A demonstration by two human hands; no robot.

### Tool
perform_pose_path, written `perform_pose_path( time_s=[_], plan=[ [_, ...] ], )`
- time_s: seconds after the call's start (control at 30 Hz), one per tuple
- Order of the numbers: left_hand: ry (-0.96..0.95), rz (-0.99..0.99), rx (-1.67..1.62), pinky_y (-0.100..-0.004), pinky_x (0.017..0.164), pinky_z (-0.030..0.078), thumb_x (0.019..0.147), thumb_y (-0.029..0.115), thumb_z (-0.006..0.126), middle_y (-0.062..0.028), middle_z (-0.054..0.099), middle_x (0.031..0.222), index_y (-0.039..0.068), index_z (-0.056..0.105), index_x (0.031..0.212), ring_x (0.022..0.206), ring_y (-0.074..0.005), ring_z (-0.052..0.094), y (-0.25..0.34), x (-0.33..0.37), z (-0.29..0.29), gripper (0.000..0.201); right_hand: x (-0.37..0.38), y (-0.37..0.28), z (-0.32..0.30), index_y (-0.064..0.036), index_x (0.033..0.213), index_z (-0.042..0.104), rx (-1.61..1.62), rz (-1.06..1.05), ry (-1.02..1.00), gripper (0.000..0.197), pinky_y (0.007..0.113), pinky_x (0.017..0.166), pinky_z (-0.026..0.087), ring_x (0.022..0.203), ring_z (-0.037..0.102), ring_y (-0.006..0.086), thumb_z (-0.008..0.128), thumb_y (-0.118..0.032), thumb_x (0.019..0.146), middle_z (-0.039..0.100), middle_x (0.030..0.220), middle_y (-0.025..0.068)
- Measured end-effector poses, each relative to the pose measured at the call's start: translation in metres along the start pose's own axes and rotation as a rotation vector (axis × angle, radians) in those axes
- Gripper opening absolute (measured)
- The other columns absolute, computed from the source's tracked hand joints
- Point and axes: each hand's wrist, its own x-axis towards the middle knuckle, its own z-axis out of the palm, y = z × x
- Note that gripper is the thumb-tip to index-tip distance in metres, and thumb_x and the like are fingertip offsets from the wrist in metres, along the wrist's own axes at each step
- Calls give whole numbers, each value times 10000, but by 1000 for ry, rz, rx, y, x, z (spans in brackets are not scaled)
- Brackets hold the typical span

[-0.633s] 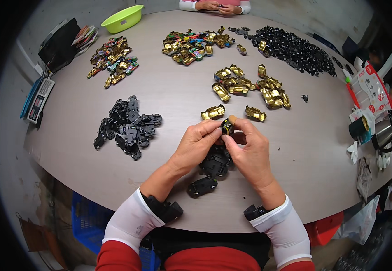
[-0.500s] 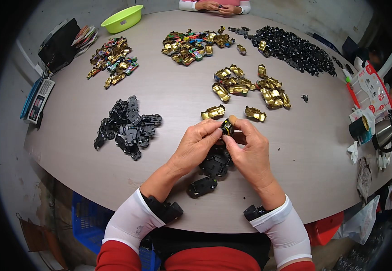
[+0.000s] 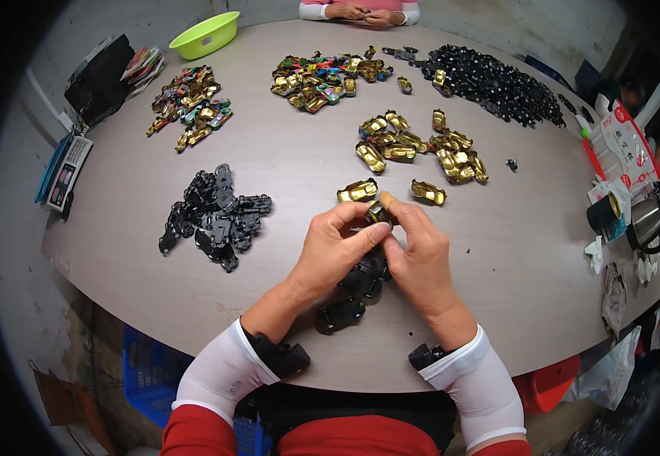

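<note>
A small assembly workshop is indicated: sorted heaps of gold toy car shells (image 3: 421,144) and black parts (image 3: 212,216) are spread on a round bench (image 3: 292,163), with a scale (image 3: 62,173) alongside.

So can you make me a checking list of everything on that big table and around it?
Surface: grey round table, bare between the piles.
Job's things: small gold and black toy car part pinched in both hands; black car pieces under them.
Clutter: black chassis pile, gold car shells, coloured shells, green bowl, calculator.
Hands: left hand and right hand closed together on the part.
Cables: nothing seen.
Surroundings: another person's hands at the far edge; blue crate below.
</note>
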Motion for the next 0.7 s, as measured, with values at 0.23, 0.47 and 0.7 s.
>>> perform_pose_path(
  time_s=[0.23, 0.47, 0.7],
  plan=[
    [-10, -140, -624, -325, 902, 503, 958, 177, 572, -87, 639, 1079, 13, 540, 1163, 991, -162, 626, -6, 3, -4, 265, 1, 1, 1, -58, 1039, 610, -65, 86, 57, 406, 337, 680, 463, 739, 616, 229, 786, -245, 726, 641, 852, 72],
    [-46, -163, -737, -342, 945, 475, 946, 252, 583, -76, 633, 1081, 28, 532, 1152, 1006, -152, 606, -10, 5, -7, 309, 1, -1, -2, -68, 721, 523, -157, 150, 45, 394, 340, 516, 443, 518, 565, 211, 780, -366, 744, 573, 601, 49],
    [-43, -159, -751, -318, 951, 450, 950, 241, 582, -53, 622, 1071, 51, 519, 1165, 993, -137, 590, -13, 4, -2, 295, 3, -2, -5, -46, 700, 498, -78, 159, 15, 387, 371, 512, 442, 525, 543, 258, 762, -319, 773, 542, 601, 88]
  ],
)
